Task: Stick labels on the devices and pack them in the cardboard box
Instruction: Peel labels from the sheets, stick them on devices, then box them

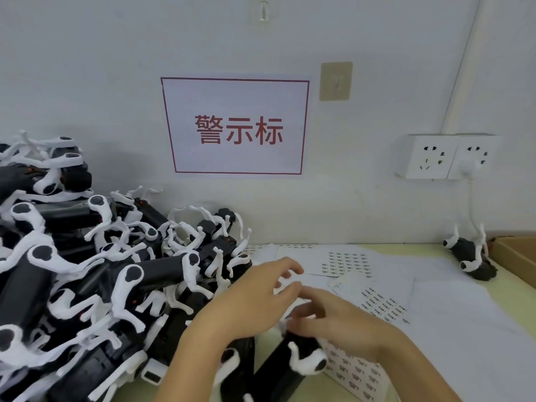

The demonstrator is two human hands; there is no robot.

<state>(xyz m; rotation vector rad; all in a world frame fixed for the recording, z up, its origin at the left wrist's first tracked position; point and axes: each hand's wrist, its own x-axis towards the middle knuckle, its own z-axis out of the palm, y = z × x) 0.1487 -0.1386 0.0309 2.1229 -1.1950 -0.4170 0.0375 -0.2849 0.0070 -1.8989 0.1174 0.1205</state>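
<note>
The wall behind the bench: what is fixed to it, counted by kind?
Red-bordered sign: 1
Adhesive hooks: 2
Power sockets: 2
White plug: 1
White conduit pipe: 1
Total: 7

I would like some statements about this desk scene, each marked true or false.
1. The pile of devices lies at the left. True.
2. The wall sign has a green border. False: it is red.
3. One device lies apart at the right, near the cardboard box. True.
4. The label sheets hang on the wall. False: they lie on the table.
5. A plug sits in the wall socket. True.
</note>
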